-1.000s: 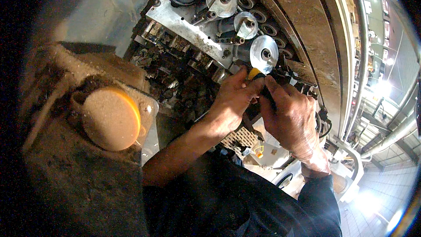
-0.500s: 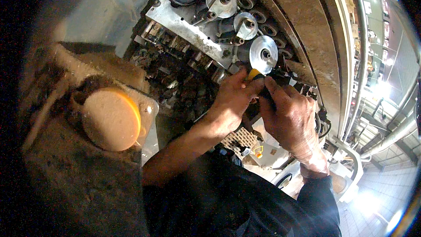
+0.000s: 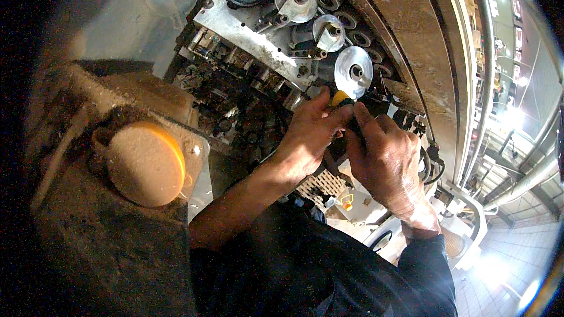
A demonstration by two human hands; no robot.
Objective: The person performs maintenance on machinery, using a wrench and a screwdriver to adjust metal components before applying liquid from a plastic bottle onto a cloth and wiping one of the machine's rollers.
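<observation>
My left hand (image 3: 306,135) is closed at the yellow end of a small yellow-and-black tool (image 3: 339,98), thumb and fingers around it. My right hand (image 3: 383,152) is curled over the dark part of the same tool, its fingertips meeting those of the left. Most of the tool is hidden by my fingers, so its exact kind does not show. Just beyond both hands stands a shiny metal disc (image 3: 353,70) with a bolt at its centre, mounted on the machine. The tool's yellow end lies close to the disc's lower edge; contact cannot be made out.
Further discs on brackets (image 3: 295,3) line a metal plate (image 3: 247,32), with several round rings behind them. Greasy machine parts (image 3: 235,88) fill the space left of my hands. A dusty round cap with an orange rim (image 3: 147,164) sits at the left. Curved panels (image 3: 435,53) rise at the right.
Both hands keep their grip at nearly the same place. The view has shifted slightly, and the dusty cap appears a little further left and lower.
</observation>
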